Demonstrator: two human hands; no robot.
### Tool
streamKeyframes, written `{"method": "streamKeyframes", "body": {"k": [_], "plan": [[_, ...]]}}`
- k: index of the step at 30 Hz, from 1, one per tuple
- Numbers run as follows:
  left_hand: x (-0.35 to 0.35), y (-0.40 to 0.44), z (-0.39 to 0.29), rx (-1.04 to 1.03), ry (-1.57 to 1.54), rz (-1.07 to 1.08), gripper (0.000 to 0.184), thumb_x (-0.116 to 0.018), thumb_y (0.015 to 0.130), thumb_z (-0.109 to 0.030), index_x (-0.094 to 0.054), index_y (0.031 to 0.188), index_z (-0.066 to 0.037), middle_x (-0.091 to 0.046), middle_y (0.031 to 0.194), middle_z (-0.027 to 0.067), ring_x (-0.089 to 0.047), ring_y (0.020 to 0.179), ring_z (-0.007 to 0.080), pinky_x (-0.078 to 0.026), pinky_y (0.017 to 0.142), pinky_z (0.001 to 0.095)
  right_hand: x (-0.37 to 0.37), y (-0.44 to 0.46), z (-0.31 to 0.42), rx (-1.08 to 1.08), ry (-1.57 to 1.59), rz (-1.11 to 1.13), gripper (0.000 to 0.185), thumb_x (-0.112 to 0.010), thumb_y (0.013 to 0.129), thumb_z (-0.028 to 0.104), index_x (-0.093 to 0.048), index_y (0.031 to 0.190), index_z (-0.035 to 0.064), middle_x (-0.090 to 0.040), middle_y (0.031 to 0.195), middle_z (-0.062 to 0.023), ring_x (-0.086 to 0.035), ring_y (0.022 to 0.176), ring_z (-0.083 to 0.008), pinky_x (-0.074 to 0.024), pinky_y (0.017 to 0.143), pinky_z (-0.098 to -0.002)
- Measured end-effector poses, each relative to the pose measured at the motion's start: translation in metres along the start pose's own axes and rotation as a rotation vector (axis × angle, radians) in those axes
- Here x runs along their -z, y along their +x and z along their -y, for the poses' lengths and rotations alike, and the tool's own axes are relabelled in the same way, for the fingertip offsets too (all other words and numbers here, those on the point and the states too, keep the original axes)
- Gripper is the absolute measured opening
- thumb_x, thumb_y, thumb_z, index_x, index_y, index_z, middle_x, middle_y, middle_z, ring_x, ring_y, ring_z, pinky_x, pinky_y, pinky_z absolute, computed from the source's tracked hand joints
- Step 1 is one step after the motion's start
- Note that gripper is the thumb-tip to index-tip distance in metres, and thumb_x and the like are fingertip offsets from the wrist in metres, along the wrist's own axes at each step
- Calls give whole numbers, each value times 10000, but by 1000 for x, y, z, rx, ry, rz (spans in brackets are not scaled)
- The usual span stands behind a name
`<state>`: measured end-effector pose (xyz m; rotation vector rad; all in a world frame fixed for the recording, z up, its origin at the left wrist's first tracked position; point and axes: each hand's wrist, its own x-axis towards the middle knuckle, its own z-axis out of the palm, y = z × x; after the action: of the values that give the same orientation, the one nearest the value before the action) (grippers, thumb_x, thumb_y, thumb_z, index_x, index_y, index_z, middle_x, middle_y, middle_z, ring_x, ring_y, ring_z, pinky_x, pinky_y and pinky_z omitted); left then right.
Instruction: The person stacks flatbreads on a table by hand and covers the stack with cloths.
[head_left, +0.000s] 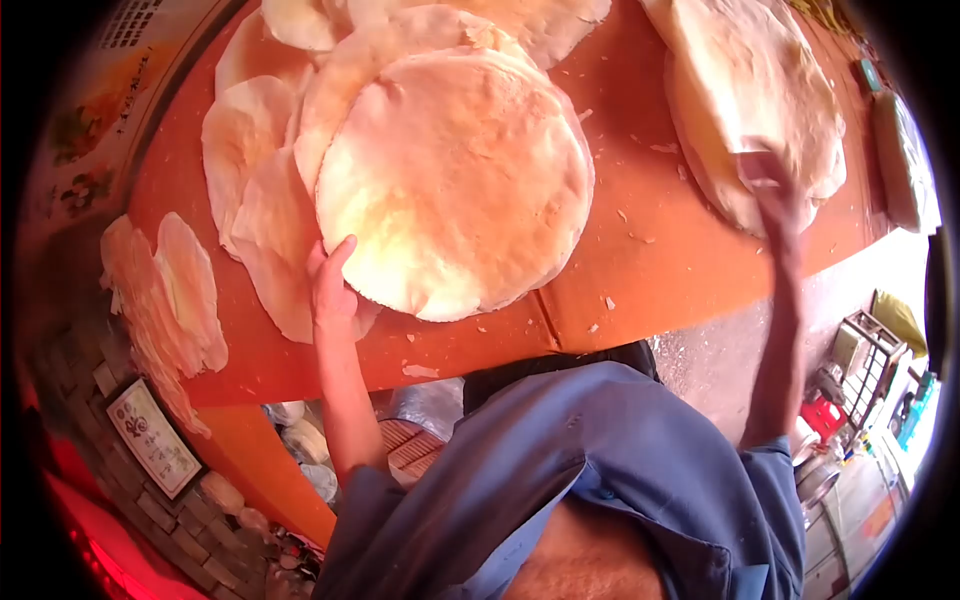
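A large round flatbread (pixel 460 185), pale and lightly browned, lies on top of other thin sheets on the orange table. At its lower left rim is my left hand (pixel 334 290), with the thumb over the edge and the other fingers partly hidden; it grips the rim. Out to the right, my right hand (pixel 778 190) is over the near end of a long, folded-looking flatbread (pixel 755 90). Motion blurs its fingers, and I cannot make out whether anything is in them.
More thin bread sheets (pixel 250 150) overlap at the left, and torn layers (pixel 165 290) hang over the table's left edge. Crumbs dot the orange tabletop (pixel 650 270). A wrapped package (pixel 900 160) lies at the far right, above a metal rack (pixel 875 355) on the floor.
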<state>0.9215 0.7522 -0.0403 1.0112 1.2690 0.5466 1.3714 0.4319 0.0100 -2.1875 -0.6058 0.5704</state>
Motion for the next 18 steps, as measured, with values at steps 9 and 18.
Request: {"method": "streamKeyframes", "body": {"k": [9, 18], "plan": [[17, 12, 13, -191, 93, 99, 320, -594, 905, -34, -548, 1218, 21, -624, 1171, 93, -578, 1071, 170, -453, 945, 311, -184, 10, 37, -45, 39, 55, 605, -783, 773, 326, -609, 1212, -51, -705, 908, -154, -694, 872, -218, -546, 743, -336], [-12, 39, 1, 111, -460, 49, 524, -534, 984, -346, -467, 1371, 2, -514, 1386, 130, -476, 1274, 303, -394, 1058, 453, -181, -14, 68, 339, 142, 279, 200, -728, 815, 189, -723, 835, -10, -645, 651, -144, -629, 629, -160, -500, 591, -319]]}}
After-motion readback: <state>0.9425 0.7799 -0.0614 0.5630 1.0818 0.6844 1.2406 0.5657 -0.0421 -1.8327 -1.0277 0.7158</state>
